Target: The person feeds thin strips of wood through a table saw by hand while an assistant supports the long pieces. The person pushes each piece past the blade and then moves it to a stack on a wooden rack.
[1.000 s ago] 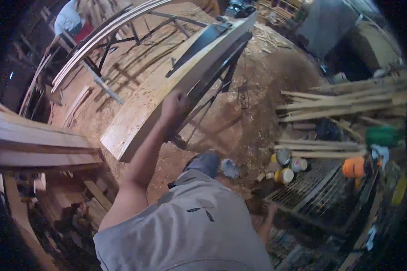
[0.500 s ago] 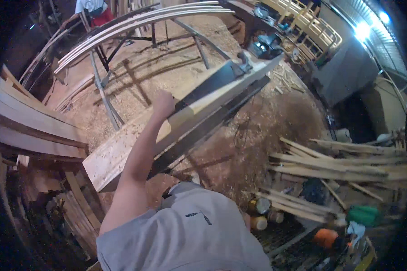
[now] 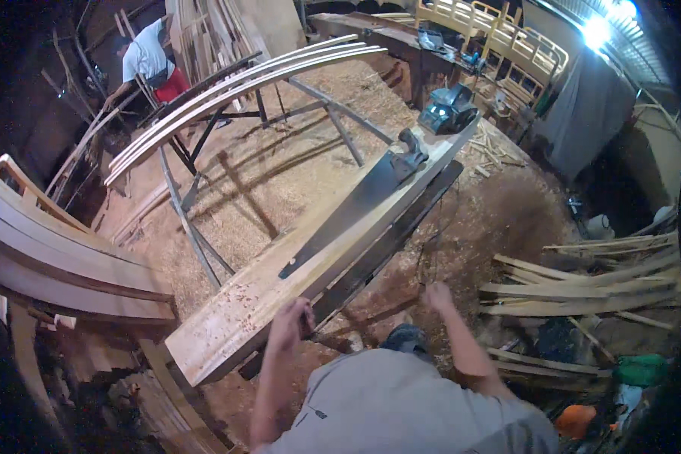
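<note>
A hand saw (image 3: 348,209) with a dark blade and handle lies flat on a thick, pale wooden beam (image 3: 227,312), its handle toward the far end. My left hand (image 3: 290,324) is by the beam's near side edge, below the saw's tip, with its fingers curled; whatever they might hold is hidden. Apart from the beam, over the floor to the right, is my right hand (image 3: 436,296); its fingers are too blurred to read. A teal and black power tool (image 3: 446,110) sits at the beam's far end.
Curved wooden strips (image 3: 250,91) rest on a metal stand at the far left, with a person (image 3: 150,59) beyond. Broad curved boards (image 3: 68,250) are stacked at left. Loose timber (image 3: 583,295) lies at right near a green object (image 3: 641,370). Shavings cover the floor.
My left hand has come off the saw's tip end and drawn back to the beam's near edge. My right hand has come into view. The view has shifted, showing more of the person beyond.
</note>
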Tool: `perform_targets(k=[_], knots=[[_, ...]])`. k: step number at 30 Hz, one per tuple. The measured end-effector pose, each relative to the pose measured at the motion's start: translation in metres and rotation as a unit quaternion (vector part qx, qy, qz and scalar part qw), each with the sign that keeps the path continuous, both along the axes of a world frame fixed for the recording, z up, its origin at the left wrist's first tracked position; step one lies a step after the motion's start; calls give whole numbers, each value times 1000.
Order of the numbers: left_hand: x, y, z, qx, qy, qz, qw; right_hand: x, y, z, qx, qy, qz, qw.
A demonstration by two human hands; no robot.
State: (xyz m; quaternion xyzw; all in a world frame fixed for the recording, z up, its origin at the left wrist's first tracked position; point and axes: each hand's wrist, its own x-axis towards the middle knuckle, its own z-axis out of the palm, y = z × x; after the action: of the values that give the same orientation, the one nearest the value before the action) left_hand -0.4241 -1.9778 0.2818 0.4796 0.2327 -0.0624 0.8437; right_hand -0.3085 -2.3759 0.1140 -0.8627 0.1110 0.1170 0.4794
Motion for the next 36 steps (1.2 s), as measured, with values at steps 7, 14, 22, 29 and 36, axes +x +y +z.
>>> perform_targets(k=[7, 14, 22, 29, 36], knots=[[19, -76, 29, 18, 70, -69, 995, 221, 52, 154, -168, -373, 74, 910], [115, -160, 0, -13, 36, -78, 996, 359, 14, 160, -360, -456, 283, 764], [245, -286, -26, -115, 71, 98, 986, 331, -20, 221, -371, -377, 559, 638], [322, -385, -35, 83, -49, 262, 960, 340, -168, 227, -225, -418, 527, 705], [504, -488, 22, 146, -176, 154, 961, 458, -310, 235, -112, -427, 395, 806]])
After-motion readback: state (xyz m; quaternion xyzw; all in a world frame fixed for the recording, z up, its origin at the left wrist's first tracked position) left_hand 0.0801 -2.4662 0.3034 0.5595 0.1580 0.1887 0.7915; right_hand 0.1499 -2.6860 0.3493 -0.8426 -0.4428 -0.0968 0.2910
